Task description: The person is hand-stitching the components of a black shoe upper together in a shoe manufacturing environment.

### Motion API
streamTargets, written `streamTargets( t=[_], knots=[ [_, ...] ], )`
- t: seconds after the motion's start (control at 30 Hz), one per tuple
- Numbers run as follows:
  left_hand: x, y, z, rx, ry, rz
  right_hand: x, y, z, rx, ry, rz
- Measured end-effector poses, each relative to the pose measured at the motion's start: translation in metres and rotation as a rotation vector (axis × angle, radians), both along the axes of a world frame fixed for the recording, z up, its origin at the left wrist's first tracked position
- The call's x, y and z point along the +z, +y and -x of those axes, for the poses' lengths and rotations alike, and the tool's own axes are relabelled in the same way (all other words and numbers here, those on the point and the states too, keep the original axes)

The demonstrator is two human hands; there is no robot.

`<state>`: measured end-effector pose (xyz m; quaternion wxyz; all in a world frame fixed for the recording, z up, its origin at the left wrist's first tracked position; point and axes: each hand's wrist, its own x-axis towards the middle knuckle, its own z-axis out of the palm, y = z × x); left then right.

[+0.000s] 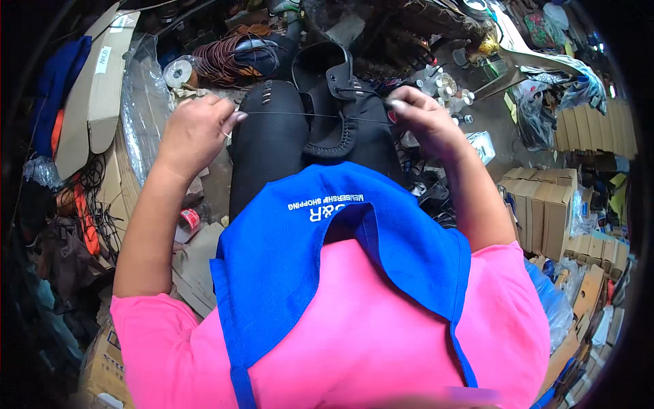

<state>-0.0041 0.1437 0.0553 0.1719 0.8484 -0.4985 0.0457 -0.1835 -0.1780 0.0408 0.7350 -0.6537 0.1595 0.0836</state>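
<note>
A black sandal [325, 102] with an ankle strap is held between my knees, with coarse stitches along its edge. A thin dark thread [283, 113] stretches across in front of it, nearly straight. My left hand [199, 129] is closed in a pinch on the thread's left end, beside the left knee. To the right of the sandal, my right hand [424, 117] pinches the other end between thumb and fingers. Small details at the left fingertips are too fine to make out. Both hands are raised off the sandal.
Over my lap lies a blue apron [272, 225]. Coiled brown cord [228, 54] and a spool [179, 72] lie ahead on the left, near cardboard pieces [92, 102]. Small bottles [443, 85] stand beyond my right hand. Stacked cardboard boxes [541, 204] are at the right.
</note>
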Motion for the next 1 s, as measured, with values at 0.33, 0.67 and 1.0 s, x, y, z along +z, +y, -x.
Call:
streamTargets(
  t=[0.33,0.67,1.0],
  knots=[
    [-0.053,0.010,-0.033,-0.089,-0.125,-0.072,-0.030,0.020,0.018,0.317,-0.334,1.422],
    [-0.026,-0.033,0.026,-0.094,0.307,0.230,-0.024,-0.014,0.023,-0.266,0.132,0.026],
    [-0.043,-0.072,0.071,-0.349,0.274,-0.010,0.011,0.022,-0.043,0.510,-0.173,1.068]
  ],
)
